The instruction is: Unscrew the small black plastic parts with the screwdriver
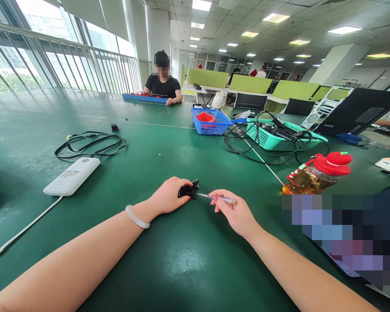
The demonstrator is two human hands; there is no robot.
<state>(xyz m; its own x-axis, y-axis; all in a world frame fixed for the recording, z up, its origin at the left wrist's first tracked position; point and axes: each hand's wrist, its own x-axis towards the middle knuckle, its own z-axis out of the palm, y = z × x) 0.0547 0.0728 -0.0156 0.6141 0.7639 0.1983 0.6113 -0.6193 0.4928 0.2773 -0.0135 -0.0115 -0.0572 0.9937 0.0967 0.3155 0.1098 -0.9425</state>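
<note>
My left hand (pixel 169 195) is closed around a small black device (pixel 188 191) and steadies it on the green table (pixel 182 260). Small black parts stick up at the device's far right corner. Pinched in my right hand (pixel 229 210) is a screwdriver (pixel 225 199) with a clear handle and a thin metal shaft. The shaft points left, its tip at the device's right edge; whether it sits in a screw is too small to tell. A pale bangle circles my left wrist.
At left lie a white power bank (pixel 72 177) with its cable and a coiled black cord (pixel 91 145). Blue (pixel 211 126) and green (pixel 273 143) baskets with trailing cables stand ahead. A red-lidded bottle (pixel 315 175) is at right. A person (pixel 164 86) sits opposite.
</note>
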